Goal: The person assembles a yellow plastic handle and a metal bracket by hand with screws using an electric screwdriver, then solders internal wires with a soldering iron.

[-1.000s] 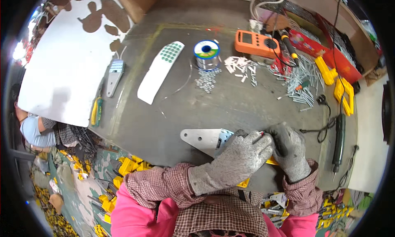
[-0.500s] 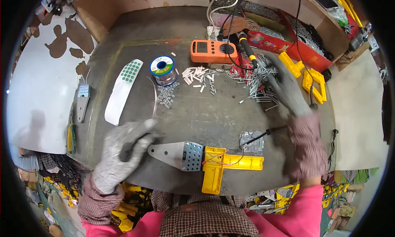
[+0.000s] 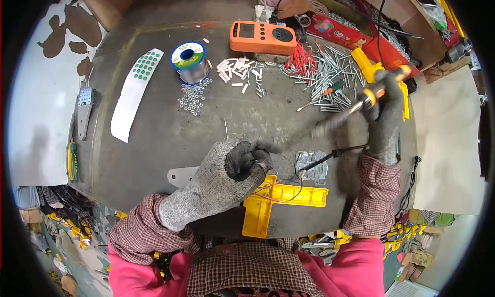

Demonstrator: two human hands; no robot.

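My right hand (image 3: pixel 385 116), in a grey glove, grips a soldering iron (image 3: pixel 367 100) with a yellow and black handle. The iron's front end is smeared by motion and points left and down. My left hand (image 3: pixel 227 165), gloved too, is closed in a pinch; a thin silver strand of solder wire (image 3: pixel 225 128) sticks up behind it. Below its fingertips lies a yellow T-shaped plastic housing (image 3: pixel 263 207) with thin wires (image 3: pixel 281 199) across it. A grey pointed metal plate (image 3: pixel 180 177) is mostly hidden under my left hand. A black-sheathed cable (image 3: pixel 322 162) reaches the housing's wires.
An orange multimeter (image 3: pixel 263 36) stands at the back, with a solder spool (image 3: pixel 189 65) to its left. Screws (image 3: pixel 335 72), nuts (image 3: pixel 192 97) and white sleeves (image 3: pixel 237 70) lie loose. A sticker strip (image 3: pixel 135 98) lies left. A red box (image 3: pixel 340 31) stands back right.
My right hand has lifted the soldering iron from beside the multimeter and brought it nearer. My left hand has moved right, over the metal plate, with its fingers now pinched. The view has shifted slightly.
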